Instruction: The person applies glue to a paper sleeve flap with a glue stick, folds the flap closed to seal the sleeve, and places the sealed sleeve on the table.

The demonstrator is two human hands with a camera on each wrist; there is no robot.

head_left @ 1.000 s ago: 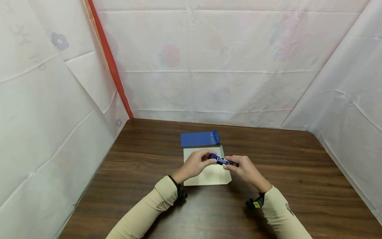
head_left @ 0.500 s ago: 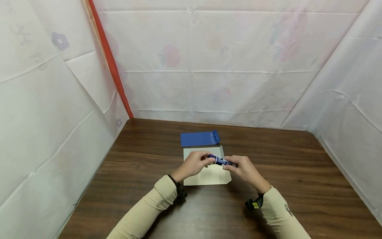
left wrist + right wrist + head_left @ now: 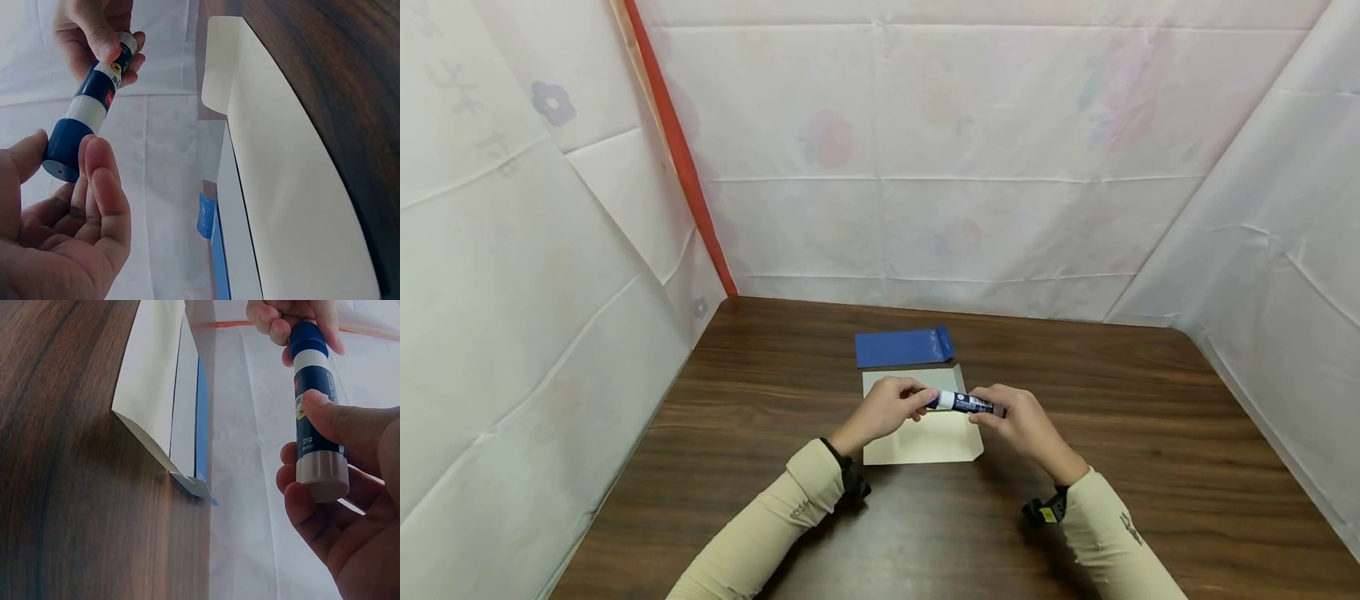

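A glue stick with a dark blue and white barrel is held in the air between both hands, over a cream paper envelope. My left hand pinches its blue cap between thumb and fingers. My right hand grips the barrel near the white base, thumb lying along the label. A white collar shows between the cap and the label. The envelope lies flat on the table with a crease across it and narrow flaps at its right end.
Behind the cream envelope lies a blue envelope, its flap at the right end bearing whitish marks. The dark wood-grain table is bordered by white patterned sheets at the back and sides.
The white collar beside the blue cap has come into view, and the cap and barrel stand farther apart. My right hand has shifted slightly right with the barrel; the envelopes stay put.
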